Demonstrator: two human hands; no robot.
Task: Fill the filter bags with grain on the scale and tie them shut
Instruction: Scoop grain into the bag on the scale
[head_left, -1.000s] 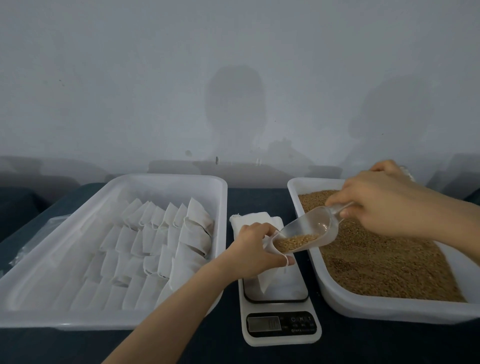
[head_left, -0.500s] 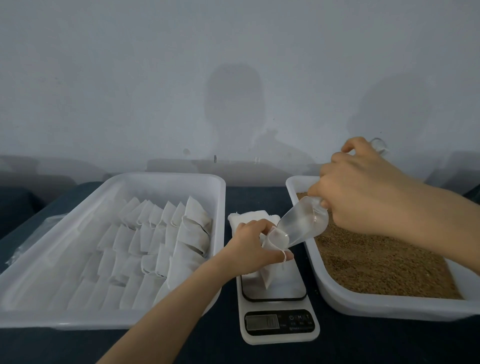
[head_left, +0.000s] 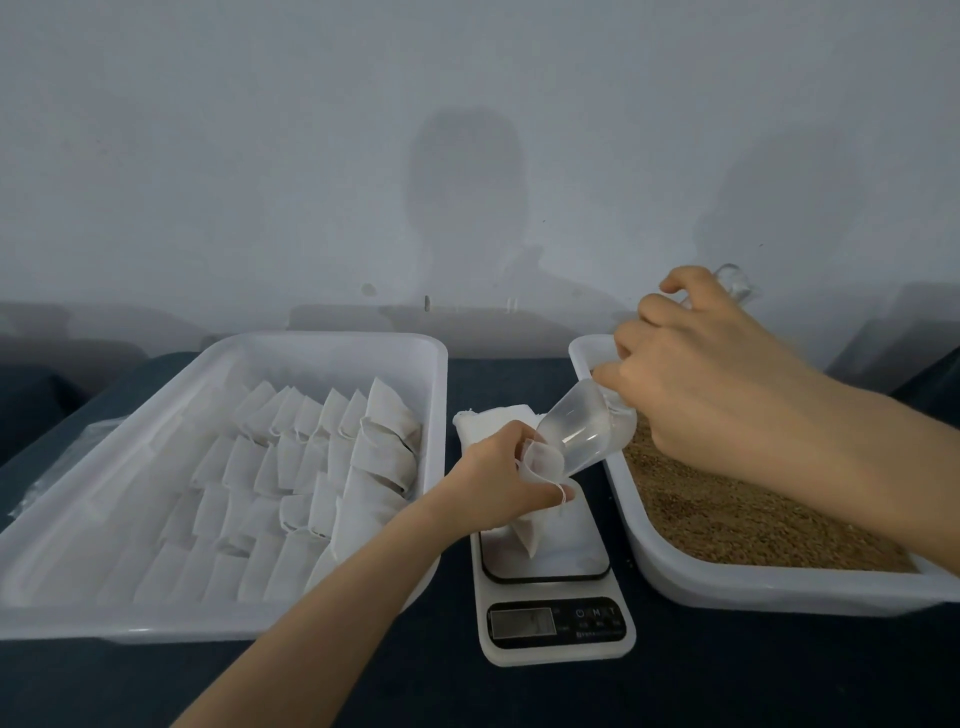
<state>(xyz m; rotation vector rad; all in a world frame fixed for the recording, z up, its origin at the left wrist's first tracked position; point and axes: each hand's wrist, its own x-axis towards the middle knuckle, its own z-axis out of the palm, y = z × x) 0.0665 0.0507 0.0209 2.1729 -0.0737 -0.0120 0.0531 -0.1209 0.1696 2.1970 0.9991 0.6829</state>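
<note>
The left hand (head_left: 496, 480) pinches the mouth of a small white filter bag (head_left: 536, 530) standing on the white digital scale (head_left: 558, 623); the right hand (head_left: 717, 384) grips a clear plastic scoop (head_left: 582, 434) tilted into it, seemingly empty.

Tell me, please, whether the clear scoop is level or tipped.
Tipped: the right hand holds the scoop mouth-down into the filter bag gripped by the left hand on the scale.

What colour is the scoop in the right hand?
The scoop is clear, see-through plastic, best seen in the head view.
</note>
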